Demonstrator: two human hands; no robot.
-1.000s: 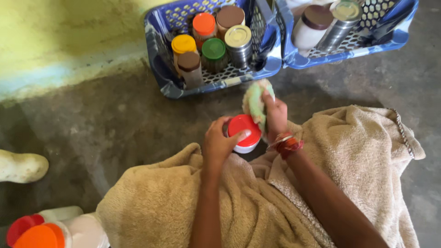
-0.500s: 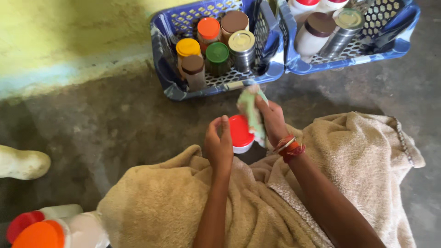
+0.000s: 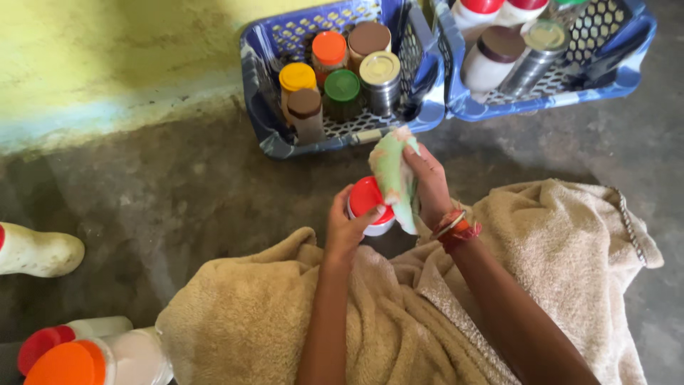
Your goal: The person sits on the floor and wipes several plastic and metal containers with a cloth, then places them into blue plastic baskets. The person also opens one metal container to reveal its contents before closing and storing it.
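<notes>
Red-lidded white jar (image 3: 369, 208) sits at frame centre, gripped in my left hand (image 3: 347, 229); my right hand (image 3: 427, 187) clutches a pale green cloth (image 3: 393, 178) against it. I'd judge steady grip, firm wiping best.

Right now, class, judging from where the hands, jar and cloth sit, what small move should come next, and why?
Probably bring the green cloth down onto the red lid and wipe. The left hand grips the small white jar, steadying it, while the right hand holds the cloth against the lid's right edge, with most of the lid uncovered.
</notes>
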